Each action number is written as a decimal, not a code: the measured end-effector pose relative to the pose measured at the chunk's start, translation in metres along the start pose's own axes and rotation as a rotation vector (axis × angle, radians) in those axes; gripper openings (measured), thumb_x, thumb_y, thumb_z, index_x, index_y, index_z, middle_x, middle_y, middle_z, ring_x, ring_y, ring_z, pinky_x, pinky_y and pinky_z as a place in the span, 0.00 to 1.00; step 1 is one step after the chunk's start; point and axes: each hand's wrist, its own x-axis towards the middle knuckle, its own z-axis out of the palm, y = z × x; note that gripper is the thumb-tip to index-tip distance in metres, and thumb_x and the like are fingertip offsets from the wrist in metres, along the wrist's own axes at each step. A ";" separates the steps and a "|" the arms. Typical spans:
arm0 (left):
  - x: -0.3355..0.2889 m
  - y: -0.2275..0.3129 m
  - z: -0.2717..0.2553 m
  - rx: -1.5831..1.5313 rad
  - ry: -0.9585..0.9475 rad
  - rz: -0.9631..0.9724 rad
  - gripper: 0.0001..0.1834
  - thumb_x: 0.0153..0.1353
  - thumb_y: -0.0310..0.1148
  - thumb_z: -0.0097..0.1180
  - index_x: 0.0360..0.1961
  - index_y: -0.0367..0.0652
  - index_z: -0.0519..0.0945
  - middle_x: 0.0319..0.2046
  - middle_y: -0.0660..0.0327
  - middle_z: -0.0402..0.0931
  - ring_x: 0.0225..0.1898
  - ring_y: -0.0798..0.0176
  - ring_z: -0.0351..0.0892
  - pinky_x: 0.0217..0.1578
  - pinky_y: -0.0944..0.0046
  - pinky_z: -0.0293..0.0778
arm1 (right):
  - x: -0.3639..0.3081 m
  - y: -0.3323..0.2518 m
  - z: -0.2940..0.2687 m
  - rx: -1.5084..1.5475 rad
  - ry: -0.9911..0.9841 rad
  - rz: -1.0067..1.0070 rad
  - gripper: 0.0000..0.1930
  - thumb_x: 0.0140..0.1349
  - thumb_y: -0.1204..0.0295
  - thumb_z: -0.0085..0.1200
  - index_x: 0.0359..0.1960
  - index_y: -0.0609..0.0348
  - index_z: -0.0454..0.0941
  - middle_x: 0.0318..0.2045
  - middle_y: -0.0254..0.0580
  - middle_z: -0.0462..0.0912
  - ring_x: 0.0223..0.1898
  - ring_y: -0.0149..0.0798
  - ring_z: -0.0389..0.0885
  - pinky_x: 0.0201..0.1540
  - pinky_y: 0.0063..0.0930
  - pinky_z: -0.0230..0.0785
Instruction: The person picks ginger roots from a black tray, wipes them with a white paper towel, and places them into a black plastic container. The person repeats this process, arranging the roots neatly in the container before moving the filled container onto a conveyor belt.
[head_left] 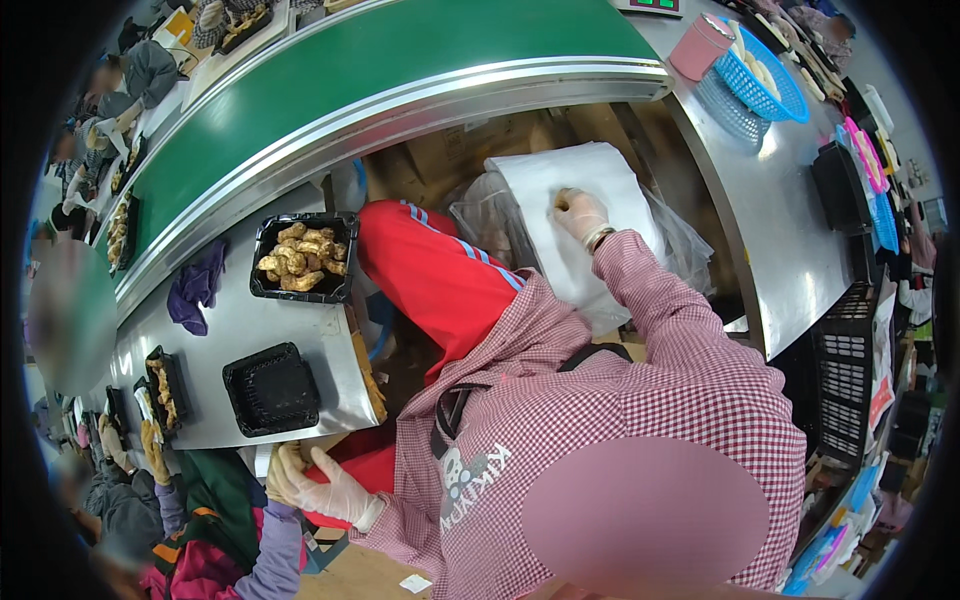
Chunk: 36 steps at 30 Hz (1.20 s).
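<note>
My right hand, in a pale glove, reaches out onto a stack of white sheets that lies in a clear plastic bag below the steel counter. Its fingers curl down on the top sheet; a pinch cannot be made out. My left hand, also gloved, hangs with spread fingers by the near edge of the steel table, right beside another person's yellowish-gloved hand. My red trousers and checked smock fill the middle.
On the steel table stand a black tray of golden-brown fried pieces, an empty black tray and a purple cloth. A green conveyor belt runs behind. Blue baskets, a pink cup, black crates at right; workers at left.
</note>
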 end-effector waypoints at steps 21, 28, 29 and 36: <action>0.022 0.014 -0.003 -0.187 0.310 0.023 0.14 0.68 0.29 0.59 0.53 0.36 0.79 0.54 0.52 0.77 0.56 0.49 0.76 0.59 0.52 0.71 | 0.022 0.022 0.025 0.734 -0.043 0.299 0.13 0.55 0.67 0.63 0.41 0.58 0.87 0.34 0.40 0.88 0.35 0.34 0.86 0.45 0.25 0.77; 0.041 0.023 -0.011 -0.241 0.288 0.074 0.16 0.66 0.26 0.57 0.54 0.33 0.79 0.54 0.47 0.77 0.55 0.47 0.77 0.57 0.51 0.73 | 0.030 0.060 0.002 1.298 -0.222 0.362 0.08 0.59 0.71 0.59 0.38 0.59 0.85 0.31 0.36 0.85 0.31 0.31 0.81 0.35 0.25 0.74; 0.043 0.034 -0.012 -0.279 0.254 0.095 0.16 0.65 0.25 0.57 0.54 0.33 0.79 0.54 0.46 0.77 0.55 0.47 0.77 0.57 0.51 0.73 | 0.029 0.073 0.004 1.244 -0.301 0.236 0.07 0.62 0.70 0.57 0.37 0.56 0.84 0.30 0.32 0.83 0.29 0.28 0.78 0.34 0.23 0.72; 0.067 0.140 0.009 -0.768 -0.060 0.329 0.13 0.60 0.17 0.58 0.47 0.34 0.82 0.46 0.51 0.79 0.51 0.49 0.78 0.55 0.55 0.73 | -0.016 -0.068 -0.097 1.110 -0.340 -0.178 0.10 0.60 0.72 0.57 0.43 0.57 0.82 0.31 0.26 0.80 0.33 0.22 0.74 0.35 0.19 0.68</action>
